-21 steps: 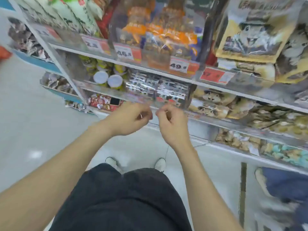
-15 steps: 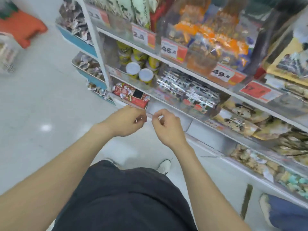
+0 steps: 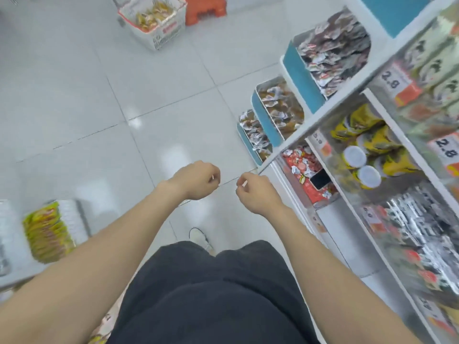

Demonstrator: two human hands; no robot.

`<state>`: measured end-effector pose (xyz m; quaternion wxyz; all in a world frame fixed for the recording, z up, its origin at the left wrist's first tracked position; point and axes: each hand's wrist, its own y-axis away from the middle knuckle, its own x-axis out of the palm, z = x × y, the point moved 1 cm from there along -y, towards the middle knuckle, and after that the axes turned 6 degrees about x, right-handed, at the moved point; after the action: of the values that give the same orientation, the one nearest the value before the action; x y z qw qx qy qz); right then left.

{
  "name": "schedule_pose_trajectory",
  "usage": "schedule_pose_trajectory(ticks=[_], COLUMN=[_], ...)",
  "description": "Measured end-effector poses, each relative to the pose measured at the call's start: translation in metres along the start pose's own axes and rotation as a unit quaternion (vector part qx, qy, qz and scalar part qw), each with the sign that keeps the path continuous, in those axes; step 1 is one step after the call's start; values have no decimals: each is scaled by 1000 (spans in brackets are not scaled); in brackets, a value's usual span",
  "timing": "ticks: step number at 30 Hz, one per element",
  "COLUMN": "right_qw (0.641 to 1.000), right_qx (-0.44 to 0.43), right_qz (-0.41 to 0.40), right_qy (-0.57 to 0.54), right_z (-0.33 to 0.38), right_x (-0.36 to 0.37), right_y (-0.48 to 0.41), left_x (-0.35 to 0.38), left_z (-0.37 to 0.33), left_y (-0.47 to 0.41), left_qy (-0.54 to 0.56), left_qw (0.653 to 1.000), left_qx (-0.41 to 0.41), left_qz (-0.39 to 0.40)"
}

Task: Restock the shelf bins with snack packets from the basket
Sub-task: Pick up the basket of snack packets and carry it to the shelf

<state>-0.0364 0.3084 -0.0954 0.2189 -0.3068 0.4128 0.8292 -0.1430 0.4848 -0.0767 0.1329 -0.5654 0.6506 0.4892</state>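
Facing down the aisle, the left hand point(image 3: 196, 180) and right hand point(image 3: 258, 194) hover close together, fingers curled in, no packet in either; whether they pinch some tiny scrap I cannot tell. The white basket point(image 3: 170, 33) of yellowish snack packets point(image 3: 151, 17) sits on the floor well ahead, slightly left, nearer the left hand; shelf bins point(image 3: 298, 70) lie to the right
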Motion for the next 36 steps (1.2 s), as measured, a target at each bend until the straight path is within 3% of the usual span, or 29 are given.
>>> schedule_pose_trajectory(ticks=[5,12,20,24,30,36], right_qw=[999,996,986,982,984,987], right_qx=[-40,-88,-152,-181,-172,-147], right_qz=[2,-19,55,47,37,30], right_qy=[7,-11,-30,-7,27,52], right_z=[78,196,356,436,545,661], right_x=[-4,-28,-73,-96,-102,-100], right_y=[-69,-223,-385,-457,-574,-690], left_x=[-56,-167,-312,-377,-474,-582], left_z=[83,176,281,342,460,591], left_y=[-6,-67,-139,-165,-224,-275], left_qy=[27,43,81,104,85,76], left_qw=[999,996,981,970,961,970], left_qx=[-47,-60,-136,-156,-159,-151], left_qz=[1,-59,-110,-156,-210,-173])
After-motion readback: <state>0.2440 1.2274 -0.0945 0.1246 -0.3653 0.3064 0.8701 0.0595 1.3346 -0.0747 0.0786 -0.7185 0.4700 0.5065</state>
